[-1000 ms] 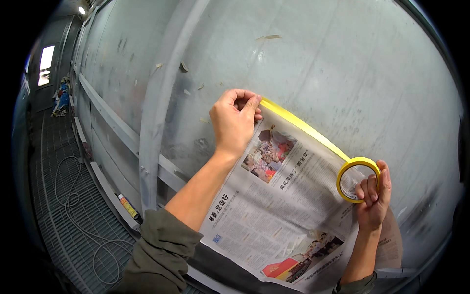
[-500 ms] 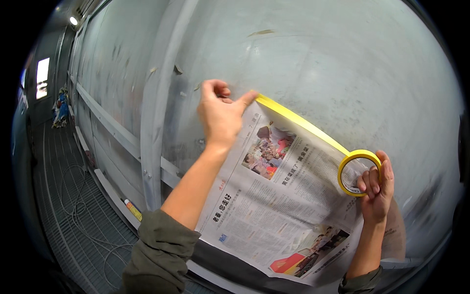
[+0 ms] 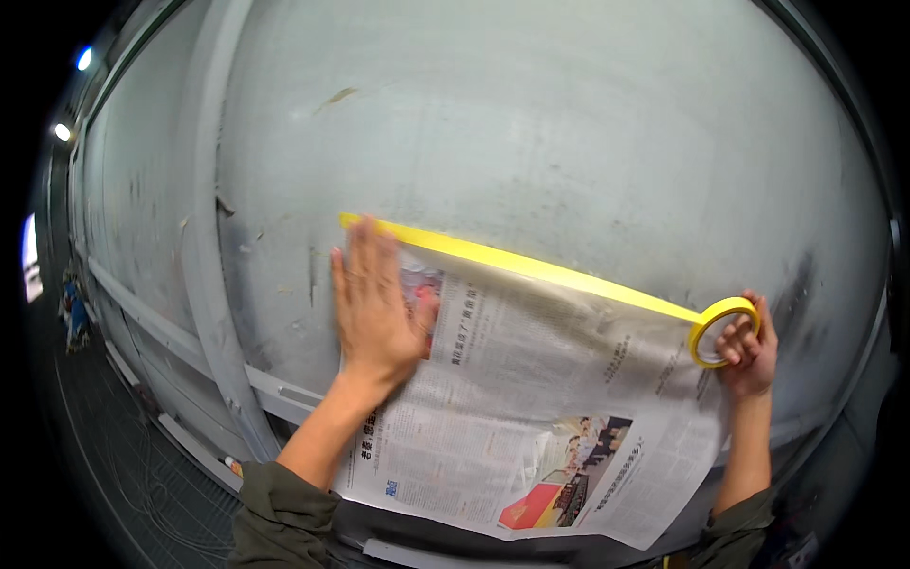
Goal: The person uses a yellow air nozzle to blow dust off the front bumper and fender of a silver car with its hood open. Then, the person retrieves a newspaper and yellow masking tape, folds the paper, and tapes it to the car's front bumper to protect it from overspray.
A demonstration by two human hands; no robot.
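Note:
A sheet of newspaper [image 3: 531, 389] hangs against the grey wall panel, a yellow strip of masking tape [image 3: 531, 267] running along its top edge. My left hand [image 3: 374, 318] lies flat on the paper's upper left corner, fingers stretched upward and the tips over the tape near its left end. At the right, my right hand [image 3: 751, 353] grips the yellow tape roll [image 3: 699, 339], several fingers curled through its hole. The strip runs unbroken from under my left fingertips to the roll. The sheet's lower edge hangs loose.
The grey wall panel [image 3: 531, 123] rises behind the paper, with scuffs and a few stuck scraps. Left of the paper stands a vertical metal post [image 3: 204, 237], joined by a horizontal rail [image 3: 152, 308]. A cable [image 3: 156, 503] lies coiled on the dark floor at lower left.
My left hand has gone from pinching the tape's end to lying flat over it and the paper. The tape and sheet now sit less slanted; the head view has shifted.

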